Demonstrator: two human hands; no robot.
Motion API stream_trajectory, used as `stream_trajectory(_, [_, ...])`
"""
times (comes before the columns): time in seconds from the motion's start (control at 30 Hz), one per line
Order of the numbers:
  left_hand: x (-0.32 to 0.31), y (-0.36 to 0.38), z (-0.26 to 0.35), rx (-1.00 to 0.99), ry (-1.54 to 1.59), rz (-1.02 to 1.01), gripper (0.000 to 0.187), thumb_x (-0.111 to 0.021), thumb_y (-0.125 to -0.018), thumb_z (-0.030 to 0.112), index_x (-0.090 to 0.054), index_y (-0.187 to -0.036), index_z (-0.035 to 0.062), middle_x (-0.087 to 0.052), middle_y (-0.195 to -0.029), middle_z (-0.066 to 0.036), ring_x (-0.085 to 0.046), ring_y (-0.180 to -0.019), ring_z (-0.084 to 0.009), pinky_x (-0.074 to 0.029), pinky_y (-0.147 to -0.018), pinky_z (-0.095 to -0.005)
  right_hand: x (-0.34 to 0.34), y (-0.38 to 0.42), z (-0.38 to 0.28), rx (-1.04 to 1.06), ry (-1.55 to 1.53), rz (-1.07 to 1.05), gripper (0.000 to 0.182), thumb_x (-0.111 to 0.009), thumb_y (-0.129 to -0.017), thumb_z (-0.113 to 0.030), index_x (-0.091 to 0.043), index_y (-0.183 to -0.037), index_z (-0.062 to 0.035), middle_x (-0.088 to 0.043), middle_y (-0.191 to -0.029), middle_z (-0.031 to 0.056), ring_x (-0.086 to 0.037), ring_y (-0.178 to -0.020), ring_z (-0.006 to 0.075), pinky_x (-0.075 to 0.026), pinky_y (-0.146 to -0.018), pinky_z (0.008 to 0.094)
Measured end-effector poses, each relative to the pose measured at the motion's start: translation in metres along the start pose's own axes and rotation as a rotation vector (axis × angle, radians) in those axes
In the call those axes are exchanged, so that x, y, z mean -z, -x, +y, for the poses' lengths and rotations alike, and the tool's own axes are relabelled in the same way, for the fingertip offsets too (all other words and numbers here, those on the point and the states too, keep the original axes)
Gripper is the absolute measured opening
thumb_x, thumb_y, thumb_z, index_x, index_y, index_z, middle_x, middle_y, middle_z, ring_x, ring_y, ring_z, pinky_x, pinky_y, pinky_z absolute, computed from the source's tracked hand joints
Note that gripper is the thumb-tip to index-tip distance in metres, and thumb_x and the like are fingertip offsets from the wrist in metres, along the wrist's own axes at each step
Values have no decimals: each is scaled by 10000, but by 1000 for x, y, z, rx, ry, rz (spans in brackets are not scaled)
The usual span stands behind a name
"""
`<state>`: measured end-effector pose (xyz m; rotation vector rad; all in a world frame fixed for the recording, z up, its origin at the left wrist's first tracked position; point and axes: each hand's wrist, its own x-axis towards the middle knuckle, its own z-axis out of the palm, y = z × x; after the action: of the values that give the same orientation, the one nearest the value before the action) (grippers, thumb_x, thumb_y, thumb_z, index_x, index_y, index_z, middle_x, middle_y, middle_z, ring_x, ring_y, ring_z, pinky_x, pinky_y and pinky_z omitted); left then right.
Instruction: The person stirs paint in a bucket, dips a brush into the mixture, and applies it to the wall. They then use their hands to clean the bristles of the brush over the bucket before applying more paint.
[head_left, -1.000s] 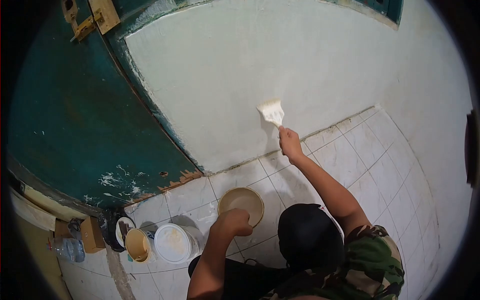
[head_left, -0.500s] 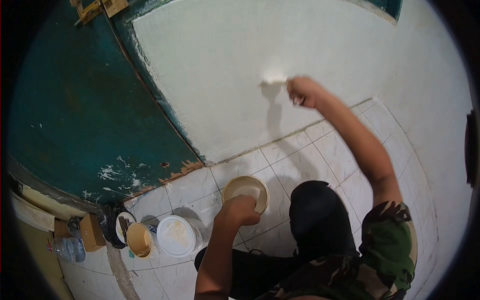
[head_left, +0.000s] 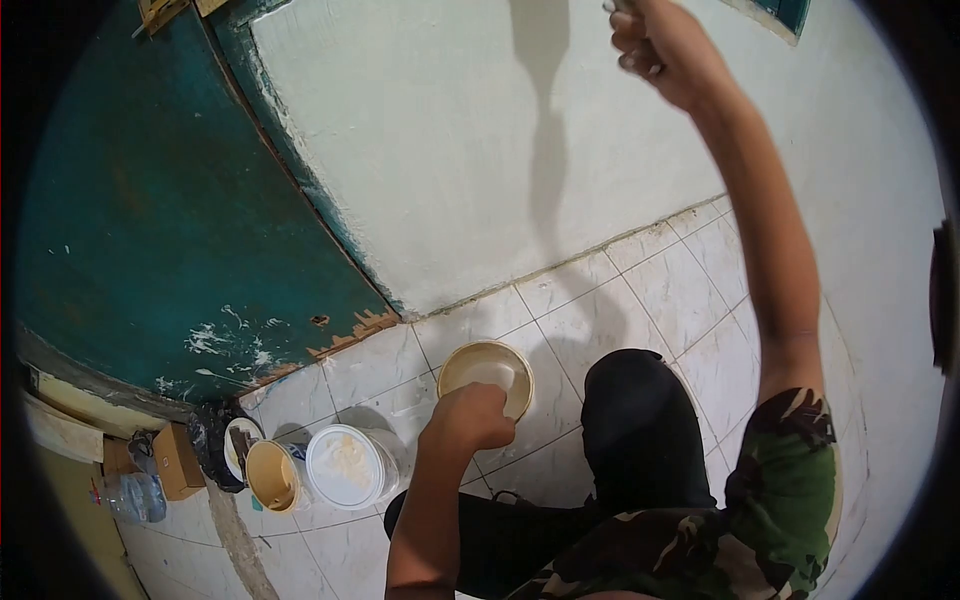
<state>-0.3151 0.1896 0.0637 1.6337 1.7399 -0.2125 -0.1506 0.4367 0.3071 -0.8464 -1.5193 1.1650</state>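
Note:
My right hand is raised in front of the white wall with its fingers closed around a paintbrush. Most of the brush lies beyond the top edge of the view; its long shadow falls down the wall. Low in front of me, my left hand is closed on the near rim of a cream bucket. That bucket is upright, with pale liquid inside, above or on the tiled floor.
A green door with white splatters stands at the left. Near it are a white-lidded tub, an open yellowish bucket, a black plastic bag, a cardboard box and a clear bottle. My knee is close to the held bucket.
My right hand has moved up along the wall and slightly right, taking the brush out of view. My left hand stays on the bucket; the view has shifted slightly.

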Motion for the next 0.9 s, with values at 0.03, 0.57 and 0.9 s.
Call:
stream_trajectory(0.03, [-1, 1, 1, -17, 15, 47, 308, -571, -709, 175, -709, -932, 13, -683, -1011, -213, -651, -980, -360, -519, -872, -422, -3, -4, 24, 23, -43, 44, 242, -436, -991, -245, -476, -791, -115, -393, -618, -45, -302, -495, 81, -279, -458, 265])
stream_trajectory(0.57, [-9, -24, 0, 48, -49, -85, 397, -626, -800, 285, -684, -1122, 60, -671, -1123, -190, -629, -1067, -343, -495, -934, -410, 10, 106, 400, -564, -77, 10, 322, -488, -979, -323, -466, -735, -114, -399, -570, -11, -339, -428, 102, -287, -378, 289])
stream_trajectory(0.9, [-5, -25, -6, 33, -40, -98, 416, -632, -798, 282, -678, -1147, 61, -667, -1141, -191, -624, -1085, -337, -484, -954, -402, 15, 43, 373, -741, -5, 5, 265, -513, -896, -180, -529, -693, -11, -510, -590, 102, -432, -405, 191, -288, -360, 358])
